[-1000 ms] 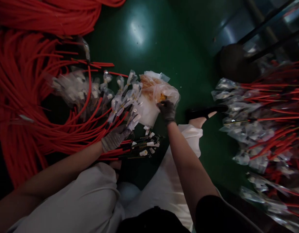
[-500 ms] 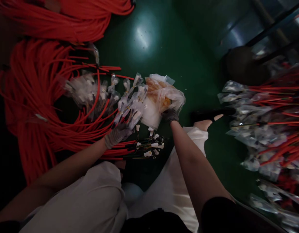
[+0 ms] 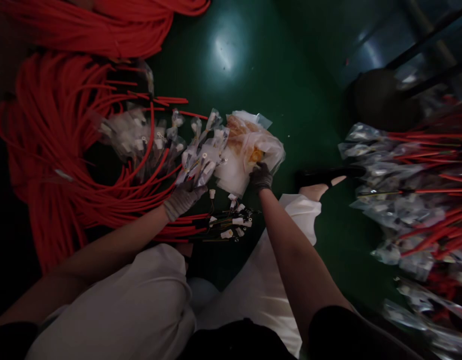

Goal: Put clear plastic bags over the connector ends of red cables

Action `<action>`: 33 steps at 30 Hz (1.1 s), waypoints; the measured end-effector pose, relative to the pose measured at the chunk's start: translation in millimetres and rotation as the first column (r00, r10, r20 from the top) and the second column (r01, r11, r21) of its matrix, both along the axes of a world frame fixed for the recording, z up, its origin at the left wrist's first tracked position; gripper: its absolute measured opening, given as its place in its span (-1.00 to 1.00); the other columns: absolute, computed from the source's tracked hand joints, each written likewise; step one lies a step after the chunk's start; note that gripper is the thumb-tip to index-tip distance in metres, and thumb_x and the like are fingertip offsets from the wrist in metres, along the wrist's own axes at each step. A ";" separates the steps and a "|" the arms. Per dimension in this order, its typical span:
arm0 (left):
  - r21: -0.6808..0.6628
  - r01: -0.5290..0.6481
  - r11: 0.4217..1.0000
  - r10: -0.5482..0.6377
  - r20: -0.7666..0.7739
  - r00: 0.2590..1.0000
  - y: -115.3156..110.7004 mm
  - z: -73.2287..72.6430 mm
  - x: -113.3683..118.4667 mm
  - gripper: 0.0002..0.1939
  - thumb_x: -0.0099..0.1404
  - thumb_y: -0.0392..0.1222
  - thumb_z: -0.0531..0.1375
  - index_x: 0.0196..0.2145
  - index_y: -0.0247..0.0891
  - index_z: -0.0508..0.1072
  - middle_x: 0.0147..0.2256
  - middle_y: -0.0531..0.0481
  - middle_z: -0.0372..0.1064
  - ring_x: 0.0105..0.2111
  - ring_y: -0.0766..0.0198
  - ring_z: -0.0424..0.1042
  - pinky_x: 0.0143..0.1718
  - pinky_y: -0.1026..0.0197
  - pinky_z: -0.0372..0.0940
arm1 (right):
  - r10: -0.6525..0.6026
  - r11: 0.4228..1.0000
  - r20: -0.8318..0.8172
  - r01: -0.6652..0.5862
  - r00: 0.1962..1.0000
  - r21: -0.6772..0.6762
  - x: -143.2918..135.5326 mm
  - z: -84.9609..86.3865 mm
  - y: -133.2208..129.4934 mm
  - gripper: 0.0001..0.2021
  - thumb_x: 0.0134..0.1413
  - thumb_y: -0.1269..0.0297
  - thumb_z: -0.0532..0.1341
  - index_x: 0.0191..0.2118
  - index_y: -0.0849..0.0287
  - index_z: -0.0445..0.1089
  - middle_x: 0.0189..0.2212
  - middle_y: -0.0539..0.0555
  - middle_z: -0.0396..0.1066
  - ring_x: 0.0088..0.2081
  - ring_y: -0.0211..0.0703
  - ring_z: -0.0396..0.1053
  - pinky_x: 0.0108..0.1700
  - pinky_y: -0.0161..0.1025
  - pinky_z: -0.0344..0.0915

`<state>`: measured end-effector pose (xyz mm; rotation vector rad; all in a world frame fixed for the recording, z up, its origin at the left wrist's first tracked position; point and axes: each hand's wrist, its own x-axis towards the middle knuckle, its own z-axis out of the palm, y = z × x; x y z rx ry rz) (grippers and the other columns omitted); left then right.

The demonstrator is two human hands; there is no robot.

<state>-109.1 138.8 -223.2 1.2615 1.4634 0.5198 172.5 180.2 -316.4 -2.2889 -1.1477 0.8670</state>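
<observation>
- Left hand [image 3: 181, 199] in a grey glove, closed around a bunch of bagged wire ends [image 3: 200, 162];
- Right hand [image 3: 261, 177] in a dark glove, pinching a clear plastic bag [image 3: 253, 145];
- Red cables [image 3: 65, 140] piled on the green floor [image 3: 291, 90].

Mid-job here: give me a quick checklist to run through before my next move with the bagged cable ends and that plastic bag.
1. Left hand grips the bagged cable ends: ok.
2. Right hand rests on the plastic bag: ok; grip closed: cannot tell.
3. Bag contents identifiable: cannot tell, only something yellowish shows.
4. Unbagged connector ends lie apart from the bagged ones: ok.
5. Red cables untangled: not ok, loops overlap.
6. Green floor bare beyond the bag: ok.
</observation>
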 end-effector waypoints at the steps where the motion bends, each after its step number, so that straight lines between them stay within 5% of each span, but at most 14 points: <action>1: 0.008 0.040 0.999 -0.040 0.001 0.999 -2.3 2.0 1.9 -0.65 0.10 0.11 0.29 -0.34 -0.25 0.52 -0.56 0.06 0.31 -0.49 0.22 0.27 -0.36 0.14 0.20 | 0.011 0.999 -0.005 -0.011 1.000 -0.039 0.1 -0.9 4.6 -0.53 0.24 0.30 0.09 0.22 0.29 0.39 -0.24 0.17 0.58 -0.26 -0.10 0.53 -0.15 -0.19 0.44; 6: -0.001 0.138 0.990 -0.138 0.051 0.989 -9.4 3.4 6.8 -0.58 0.12 0.16 0.27 -0.24 -0.24 0.54 -0.56 0.08 0.32 -0.48 0.22 0.27 -0.34 0.16 0.21 | 0.067 0.990 0.053 -0.060 0.996 -0.126 0.6 4.6 13.6 -0.69 0.20 0.22 0.21 -0.05 0.22 0.61 -0.03 0.24 0.56 0.04 0.02 0.47 0.18 -0.11 0.31; 9: -0.035 0.107 0.994 -0.105 0.061 0.993 -4.8 0.7 4.3 -0.58 0.09 0.20 0.28 -0.34 -0.24 0.51 -0.56 0.05 0.33 -0.45 0.19 0.30 -0.33 0.15 0.25 | -0.002 1.000 0.129 0.004 0.992 -0.016 -8.3 19.2 0.3 -0.64 0.22 0.23 0.18 -0.01 0.30 0.59 0.08 0.32 0.48 0.07 0.00 0.44 0.21 -0.13 0.28; 11: 0.040 0.083 0.996 -0.086 0.103 0.991 -0.5 1.3 2.0 -0.54 0.03 0.20 0.35 -0.29 -0.24 0.54 -0.40 -0.05 0.48 -0.25 0.07 0.42 -0.14 0.10 0.32 | -0.005 0.993 0.110 -0.008 0.994 0.117 -25.0 34.2 -16.8 -0.69 0.19 0.22 0.21 -0.10 0.28 0.61 -0.02 0.28 0.52 -0.03 -0.03 0.45 0.14 -0.14 0.33; 14: 0.137 0.150 0.979 -0.170 0.146 0.975 3.1 2.5 -1.0 -0.45 -0.08 0.15 0.44 -0.19 -0.24 0.56 -0.22 -0.13 0.55 -0.01 -0.05 0.42 0.10 0.00 0.29 | 0.265 0.947 -0.169 -0.223 0.949 0.230 -64.0 60.7 -48.7 -0.75 0.14 0.09 0.27 -0.33 0.16 0.58 -0.38 0.08 0.52 -0.27 -0.11 0.42 -0.10 -0.19 0.38; 17: 0.071 0.207 0.976 -0.215 0.133 0.967 1.1 -0.5 -3.6 -0.55 -0.03 0.10 0.42 -0.27 -0.26 0.57 -0.28 -0.13 0.55 -0.09 -0.06 0.47 0.04 -0.04 0.35 | 0.446 0.895 -0.559 -0.348 0.699 0.279 -97.3 83.1 -75.1 -0.61 0.07 -0.11 0.30 -0.47 0.14 0.46 -0.54 0.00 0.41 -0.42 -0.18 0.33 -0.31 -0.25 0.33; 20: 0.027 0.207 0.978 -0.208 0.160 0.965 -3.0 -3.1 -4.9 -0.64 0.04 0.07 0.38 -0.32 -0.26 0.57 -0.34 -0.09 0.56 -0.18 -0.01 0.49 -0.04 0.01 0.40 | 0.381 0.923 -0.746 -0.268 0.547 0.275 -108.7 91.8 -88.0 -0.59 -0.01 -0.17 0.34 -0.46 0.13 0.45 -0.49 0.03 0.44 -0.41 -0.17 0.33 -0.35 -0.25 0.35; 29: -0.242 0.187 0.952 -0.028 0.541 0.841 -8.0 1.1 -3.6 -0.54 -0.13 -0.13 0.44 -0.23 -0.34 0.57 -0.37 -0.04 0.55 -0.34 0.15 0.50 -0.23 0.12 0.41 | 0.282 0.958 -0.813 -0.102 0.510 0.268 -115.4 79.3 -98.1 -0.56 -0.05 -0.21 0.35 -0.49 0.07 0.31 -0.49 0.04 0.39 -0.37 -0.12 0.34 -0.23 -0.14 0.41; 33: -0.241 0.080 0.967 0.065 0.540 0.839 -7.1 -7.0 -1.9 -0.61 -0.11 -0.09 0.44 -0.31 -0.32 0.55 -0.37 -0.08 0.54 -0.35 0.15 0.48 -0.27 0.12 0.40 | 0.267 0.955 -0.890 0.021 0.369 0.295 -109.8 95.0 -115.2 -0.61 0.08 -0.16 0.22 -0.46 0.08 0.31 -0.41 0.08 0.41 -0.37 -0.10 0.38 -0.33 -0.14 0.42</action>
